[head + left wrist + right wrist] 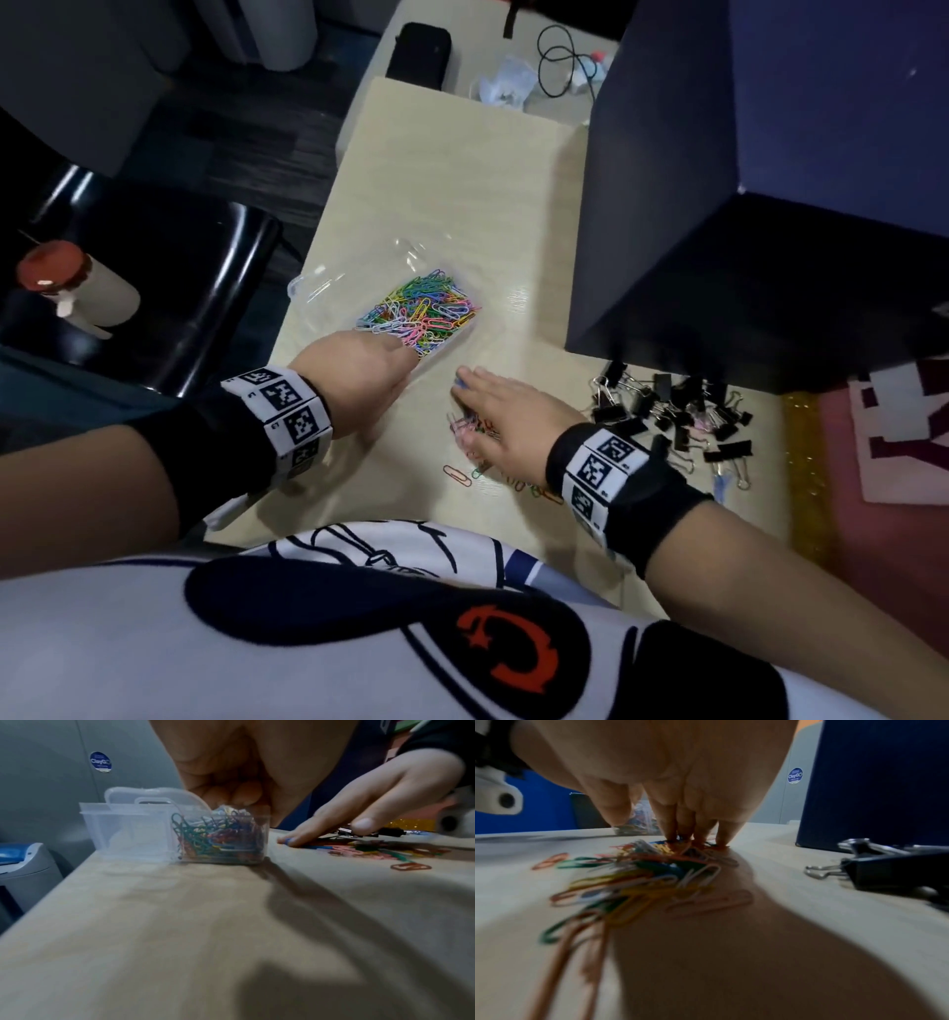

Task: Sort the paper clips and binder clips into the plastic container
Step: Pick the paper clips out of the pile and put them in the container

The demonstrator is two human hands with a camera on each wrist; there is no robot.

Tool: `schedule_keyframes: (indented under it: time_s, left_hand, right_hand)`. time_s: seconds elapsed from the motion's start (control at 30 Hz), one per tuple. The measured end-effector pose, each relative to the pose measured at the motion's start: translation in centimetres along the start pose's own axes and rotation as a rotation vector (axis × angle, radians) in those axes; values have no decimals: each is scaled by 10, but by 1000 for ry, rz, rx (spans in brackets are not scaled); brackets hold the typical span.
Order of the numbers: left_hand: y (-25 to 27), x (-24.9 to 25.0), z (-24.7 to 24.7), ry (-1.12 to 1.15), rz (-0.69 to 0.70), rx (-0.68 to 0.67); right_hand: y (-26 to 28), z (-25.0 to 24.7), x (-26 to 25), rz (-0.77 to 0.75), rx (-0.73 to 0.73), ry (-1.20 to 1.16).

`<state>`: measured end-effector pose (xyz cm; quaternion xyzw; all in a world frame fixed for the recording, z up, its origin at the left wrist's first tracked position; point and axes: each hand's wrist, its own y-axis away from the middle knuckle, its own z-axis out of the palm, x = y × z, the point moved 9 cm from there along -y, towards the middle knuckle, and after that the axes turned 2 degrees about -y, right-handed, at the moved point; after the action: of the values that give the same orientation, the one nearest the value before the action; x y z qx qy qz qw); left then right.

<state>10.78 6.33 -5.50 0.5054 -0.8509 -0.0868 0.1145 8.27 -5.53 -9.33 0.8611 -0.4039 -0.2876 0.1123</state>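
Note:
A clear plastic container point(318, 288) stands on the pale table; its near compartment is heaped with coloured paper clips point(418, 308), its far one looks empty. My left hand point(380, 360) hangs over that heap, fingers point(231, 798) bunched against the thumb on the top clips point(221, 833). My right hand point(477, 406) lies flat, straight fingertips point(693, 833) pressing on a loose pile of paper clips point(472, 429) point(641, 878). Black binder clips point(672, 416) point(885, 866) lie scattered right of that hand.
A tall dark blue box point(719, 180) stands right behind the binder clips. The table's left edge runs close past the container, with a black chair point(154, 288) and a red-capped bottle point(77, 288) beyond. A black case point(418, 51) and cable point(560, 61) lie far back.

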Motion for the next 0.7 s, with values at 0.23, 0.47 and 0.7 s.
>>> schedule_keyframes:
  time_s: [0.23,0.47,0.7]
  left_hand:
    - [-15,14,-12,-18,80,56]
    - [-13,56,-16,102,172,136]
    - [-17,79,36,-38,149,-299]
  right_hand:
    - [28,-26,20,141,271,-217]
    - [26,4,27,249,19,-165]
    - [71,-15,49,503,120,-163]
